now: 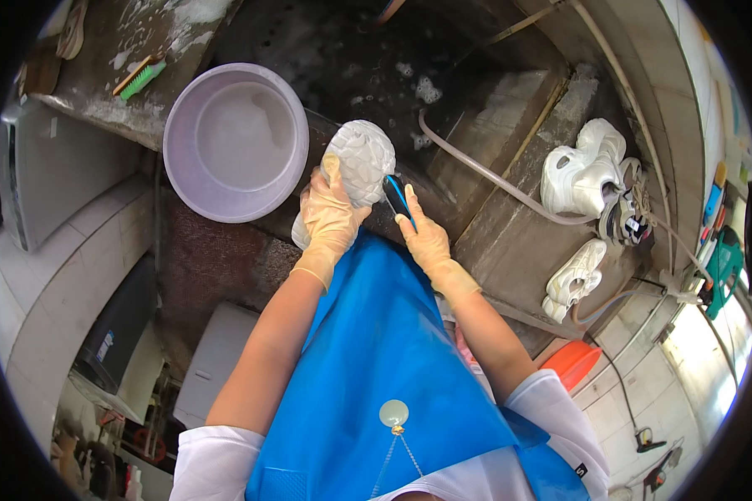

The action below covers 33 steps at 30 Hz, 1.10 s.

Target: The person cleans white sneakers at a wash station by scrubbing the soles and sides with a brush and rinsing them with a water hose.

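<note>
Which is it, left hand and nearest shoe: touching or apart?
Touching: the head view shows the gloved left hand wrapped over the white shoe, clasping it.

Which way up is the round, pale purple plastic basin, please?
The basin is upright: its open top faces upward, with whitish liquid inside.

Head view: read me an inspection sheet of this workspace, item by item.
Surface: grey slab at right; upper-left ledge with white suds on it.
Job's things: white shoe; black-and-blue tool, working end unclear; lilac basin holding cloudy liquid.
Clutter: green-bristled brush on the ledge; white trainers and orange-red tub at right.
Grips: left grip, gloved, holds the white shoe; right grip, gloved, holds the tool beside it.
Cables: pale hose over the slab; dark cable lower right.
Surroundings: tiled wall at left; blue apron on the wearer.
</note>
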### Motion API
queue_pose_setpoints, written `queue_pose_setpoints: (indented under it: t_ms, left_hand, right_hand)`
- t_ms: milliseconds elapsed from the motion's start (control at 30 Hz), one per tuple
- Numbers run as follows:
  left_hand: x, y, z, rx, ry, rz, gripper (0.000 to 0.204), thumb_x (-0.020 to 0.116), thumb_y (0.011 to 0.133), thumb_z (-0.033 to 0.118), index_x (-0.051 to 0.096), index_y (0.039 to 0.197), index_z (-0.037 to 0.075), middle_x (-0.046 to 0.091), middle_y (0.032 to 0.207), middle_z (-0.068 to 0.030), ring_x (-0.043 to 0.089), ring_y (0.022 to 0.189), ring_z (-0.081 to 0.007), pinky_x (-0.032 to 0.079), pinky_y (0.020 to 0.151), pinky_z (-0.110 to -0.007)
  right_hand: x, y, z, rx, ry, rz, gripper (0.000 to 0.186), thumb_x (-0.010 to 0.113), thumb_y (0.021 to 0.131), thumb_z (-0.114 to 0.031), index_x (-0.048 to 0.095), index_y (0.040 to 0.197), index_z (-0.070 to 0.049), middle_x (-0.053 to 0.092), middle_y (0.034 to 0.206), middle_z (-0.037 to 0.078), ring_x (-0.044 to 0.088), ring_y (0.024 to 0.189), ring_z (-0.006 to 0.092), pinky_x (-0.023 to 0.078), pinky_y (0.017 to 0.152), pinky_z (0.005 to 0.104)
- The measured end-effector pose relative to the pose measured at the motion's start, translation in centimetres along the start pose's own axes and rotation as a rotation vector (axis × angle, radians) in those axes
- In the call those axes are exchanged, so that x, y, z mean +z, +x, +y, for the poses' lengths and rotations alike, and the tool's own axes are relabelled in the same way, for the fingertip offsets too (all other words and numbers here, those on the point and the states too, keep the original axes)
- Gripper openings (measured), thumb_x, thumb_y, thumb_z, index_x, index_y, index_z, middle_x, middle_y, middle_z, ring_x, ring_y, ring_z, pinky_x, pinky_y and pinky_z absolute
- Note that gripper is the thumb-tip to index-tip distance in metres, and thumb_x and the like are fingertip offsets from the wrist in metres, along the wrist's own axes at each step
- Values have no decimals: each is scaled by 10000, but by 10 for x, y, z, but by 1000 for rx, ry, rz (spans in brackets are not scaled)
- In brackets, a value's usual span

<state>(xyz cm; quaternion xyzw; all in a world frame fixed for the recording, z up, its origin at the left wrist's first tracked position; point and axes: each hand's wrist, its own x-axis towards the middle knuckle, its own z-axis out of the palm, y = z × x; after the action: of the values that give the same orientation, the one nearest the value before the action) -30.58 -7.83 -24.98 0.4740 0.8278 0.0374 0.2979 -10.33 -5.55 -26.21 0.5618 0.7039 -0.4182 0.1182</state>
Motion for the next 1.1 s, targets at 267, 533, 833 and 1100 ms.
queue_pose_setpoints:
  t_ms: [267, 533, 833, 1100]
  left_hand:
    - [-2, -1, -4, -12, -25, -4, 1082, 889, 609, 290, 282, 1469, 41, 405, 1379, -252, 476, 1223, -408, 382, 1044, -468]
    - [1, 0, -3, -22, -10, -29, 1082, 890, 605, 302, 280, 1464, 58, 404, 1371, -255, 464, 1231, -418, 375, 1045, -484]
    - [6, 5, -5, 1, 0, -19, 1096, 890, 597, 310, 278, 1470, 56, 395, 1370, -248, 449, 1237, -417, 366, 1048, -484]
    - [13, -2, -9, 31, 20, 43, 1116, 901, 581, 309, 264, 1463, 63, 388, 1370, -242, 448, 1237, -416, 372, 1034, -487]
  right_hand:
    - [-5, -7, -25, -33, 185, -16, 623, 525, 983, -313, 269, 1549, -257, 673, 1016, 248, 658, 922, 427, 516, 798, 485]
    - [-14, 40, -46, -231, 344, 240, 556, 512, 1013, -272, 324, 1523, -154, 625, 1140, 290, 634, 1002, 451, 521, 820, 423]
    - [-55, 87, -73, -56, 501, 85, 536, 485, 1027, -294, 348, 1496, -73, 607, 1163, 321, 617, 1071, 441, 498, 874, 399]
    - [-64, 104, -51, -80, 545, -83, 550, 502, 1020, -297, 365, 1496, -59, 506, 1436, 198, 547, 1258, 241, 443, 986, 298]
